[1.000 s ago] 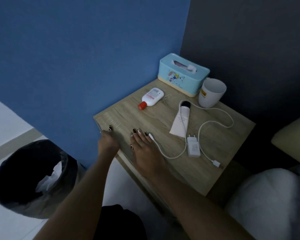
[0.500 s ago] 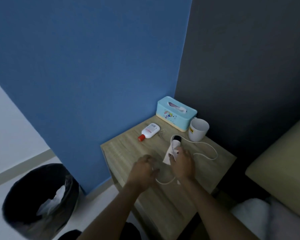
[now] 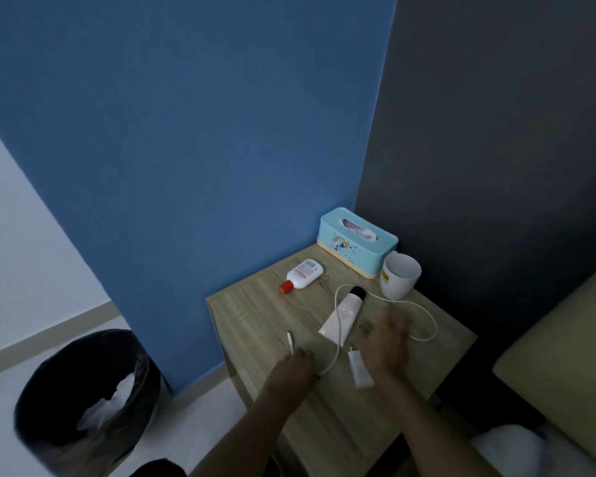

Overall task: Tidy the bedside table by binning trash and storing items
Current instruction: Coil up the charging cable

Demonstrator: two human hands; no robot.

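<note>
The bin (image 3: 83, 342) is standing on the floor at the far left, well apart from the step in hand, which looks to be gathering up the charging cable (image 3: 331, 363) for storing. On the bedside table (image 3: 255, 315) the left hand (image 3: 291, 368) is pinching that cable just below its free connector end, fingers curled round it. From there the cable is running across the white tube (image 3: 348, 311), looping out toward the mug (image 3: 399, 275) and coming back to the adapter (image 3: 360, 370), which is lying flat just beside the right hand (image 3: 382, 342). That hand is hovering over the cord with loose, spread fingers and seems to be gripping nothing, though it is blurred. To do this well, the left pinch should be serving as the anchor while the right hand is drawing the slack in gently, lifting the cord clear of the tube rather than dragging it, and watching that the far loop is not catching the mug.
</note>
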